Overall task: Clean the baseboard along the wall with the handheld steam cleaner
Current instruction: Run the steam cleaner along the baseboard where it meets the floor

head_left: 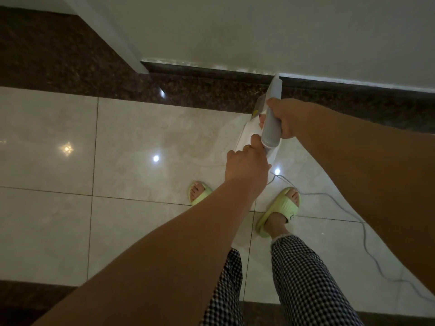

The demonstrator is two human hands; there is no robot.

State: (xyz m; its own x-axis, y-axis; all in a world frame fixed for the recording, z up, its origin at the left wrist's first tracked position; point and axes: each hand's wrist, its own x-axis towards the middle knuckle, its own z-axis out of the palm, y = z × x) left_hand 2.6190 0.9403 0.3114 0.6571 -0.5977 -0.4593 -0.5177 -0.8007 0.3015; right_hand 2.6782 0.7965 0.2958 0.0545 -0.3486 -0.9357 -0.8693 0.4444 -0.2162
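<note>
From the head camera we look down on both our bare forearms reaching forward to a white handheld steam cleaner with a grey cylindrical handle section (pixel 270 128), which we hold angled toward the wall. Our right hand (pixel 286 118) wraps its curled fingers round the grey handle from the right side, gripping it firmly. Our left hand (pixel 247 161) sits lower and nearer to us, fingers curled against the rear of the white body, holding it too (just how the fingertips lie underneath is hidden from us). The cleaner's narrow white nozzle (pixel 275 87) points up and away, its tip meeting the top edge of the dark brown speckled stone baseboard (pixel 211 72) where that strip joins the off-white painted wall (pixel 259 31). Below the baseboard runs a band of dark speckled floor border (pixel 70 55), and then glossy cream marble-look floor tiles (pixel 58 137), which catch several bright reflections of ceiling lights. A thin grey power cord (pixel 367 236) trails from the back of the cleaner across the tiles to the right. Our feet stand in pale green rubber slide sandals (pixel 282 210), with black-and-white checked trousers (pixel 306 278) above them.
</note>
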